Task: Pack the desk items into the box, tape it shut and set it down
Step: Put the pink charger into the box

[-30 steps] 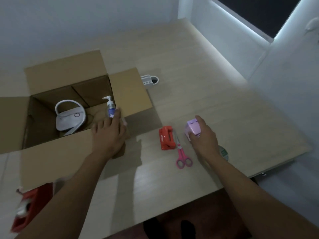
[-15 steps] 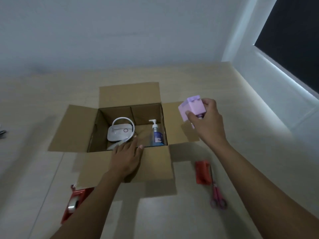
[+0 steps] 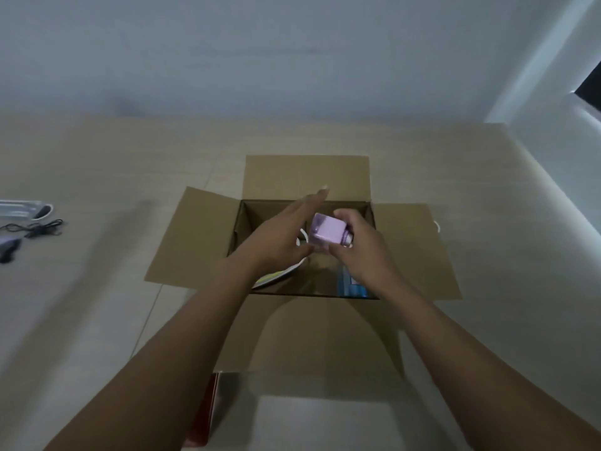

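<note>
An open cardboard box [image 3: 192, 242] stands on the desk with all its flaps folded out. My right hand [image 3: 361, 249] is shut on a small lilac cube-shaped item [image 3: 327, 234] and holds it over the box opening. My left hand [image 3: 279, 236] hovers open right beside the cube, fingers spread toward the far wall of the box. Inside the box, part of a white round device [image 3: 279, 275] shows under my left wrist, and a blue-labelled pump bottle [image 3: 353, 284] lies partly hidden under my right hand.
A red tape dispenser [image 3: 208, 415] lies by the box's near flap, partly behind my left forearm. At the far left of the desk are a black cable [image 3: 35, 227], a white object [image 3: 26, 209] and a dark item [image 3: 8, 250]. A wall runs behind the desk.
My right hand has carried the lilac cube from the right flap to over the box opening. My left hand left the near flap and rose beside the cube. The camera shifted, dropping scissors and stapler from view.
</note>
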Available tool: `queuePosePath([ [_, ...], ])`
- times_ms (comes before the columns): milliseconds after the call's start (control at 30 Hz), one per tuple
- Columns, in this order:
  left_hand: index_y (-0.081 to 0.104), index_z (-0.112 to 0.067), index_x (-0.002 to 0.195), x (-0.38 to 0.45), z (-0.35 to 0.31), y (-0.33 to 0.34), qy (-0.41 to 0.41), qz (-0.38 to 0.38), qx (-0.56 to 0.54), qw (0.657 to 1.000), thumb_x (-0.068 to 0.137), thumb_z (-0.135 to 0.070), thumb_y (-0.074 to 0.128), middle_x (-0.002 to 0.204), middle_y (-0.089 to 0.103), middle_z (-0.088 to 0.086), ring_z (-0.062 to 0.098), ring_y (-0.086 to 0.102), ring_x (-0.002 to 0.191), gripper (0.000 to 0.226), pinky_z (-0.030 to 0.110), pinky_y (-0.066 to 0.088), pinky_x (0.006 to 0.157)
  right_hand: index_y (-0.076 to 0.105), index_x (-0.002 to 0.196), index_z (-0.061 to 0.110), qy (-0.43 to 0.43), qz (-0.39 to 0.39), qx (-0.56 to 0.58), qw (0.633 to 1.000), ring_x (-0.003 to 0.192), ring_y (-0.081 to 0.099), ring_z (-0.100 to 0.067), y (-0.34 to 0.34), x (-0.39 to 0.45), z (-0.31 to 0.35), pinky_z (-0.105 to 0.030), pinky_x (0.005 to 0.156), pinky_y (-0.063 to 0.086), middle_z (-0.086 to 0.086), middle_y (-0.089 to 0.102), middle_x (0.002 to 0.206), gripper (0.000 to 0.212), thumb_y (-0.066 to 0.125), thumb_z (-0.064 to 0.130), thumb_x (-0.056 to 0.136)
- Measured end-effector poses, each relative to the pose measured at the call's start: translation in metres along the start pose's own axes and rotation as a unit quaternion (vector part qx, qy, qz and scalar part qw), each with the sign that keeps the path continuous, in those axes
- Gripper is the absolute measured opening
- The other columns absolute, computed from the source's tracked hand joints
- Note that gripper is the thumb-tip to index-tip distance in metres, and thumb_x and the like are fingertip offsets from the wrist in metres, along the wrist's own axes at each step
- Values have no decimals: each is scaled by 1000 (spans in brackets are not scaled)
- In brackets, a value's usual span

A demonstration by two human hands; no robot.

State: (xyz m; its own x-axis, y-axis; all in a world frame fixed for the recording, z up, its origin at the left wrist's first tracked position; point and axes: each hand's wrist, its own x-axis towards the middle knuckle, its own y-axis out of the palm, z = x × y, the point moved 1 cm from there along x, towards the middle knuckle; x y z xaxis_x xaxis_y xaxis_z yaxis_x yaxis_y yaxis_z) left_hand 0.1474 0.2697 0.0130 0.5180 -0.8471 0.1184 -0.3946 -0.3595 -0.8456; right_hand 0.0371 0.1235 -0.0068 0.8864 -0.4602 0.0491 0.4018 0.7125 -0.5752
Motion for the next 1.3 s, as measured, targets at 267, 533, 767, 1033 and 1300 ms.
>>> queuePosePath([
  [267,60,-21,133,21,16,25,15,46,44,998,87,-18,68,121,66,6,23,60,107,46,41,50,88,41,146,23,23,45,-8,999,123,54,-12,19,14,-30,-27,98,45,5,55,140,71,76,14,84],
  [533,56,-19,135,46,45,72,-105,218,80,967,96,-29,62,126,65,9,27,59,116,41,32,42,86,54,137,20,59,30,-99,993,122,56,-19,26,16,-65,-32,99,48,-3,56,139,44,62,14,94],
  [767,60,-17,132,54,64,106,-136,336,85,928,98,-26,58,131,64,8,25,59,116,36,41,47,98,43,148,18,-19,-28,-348,937,149,24,-30,21,11,-68,-48,122,17,-11,33,159,59,59,11,92],
  [1033,56,-16,139,56,70,119,-175,400,54,898,102,-20,51,140,54,6,25,50,126,38,32,39,97,15,157,8,26,1,-334,942,154,-1,-28,15,11,-75,-43,125,3,-14,6,166,71,46,7,94],
  [1300,60,-17,136,55,73,124,-211,384,21,899,100,-20,56,139,57,6,24,51,126,37,31,41,96,16,157,4,13,-12,-317,948,154,-1,-28,19,12,-84,-43,125,4,-14,4,166,72,49,0,93],
])
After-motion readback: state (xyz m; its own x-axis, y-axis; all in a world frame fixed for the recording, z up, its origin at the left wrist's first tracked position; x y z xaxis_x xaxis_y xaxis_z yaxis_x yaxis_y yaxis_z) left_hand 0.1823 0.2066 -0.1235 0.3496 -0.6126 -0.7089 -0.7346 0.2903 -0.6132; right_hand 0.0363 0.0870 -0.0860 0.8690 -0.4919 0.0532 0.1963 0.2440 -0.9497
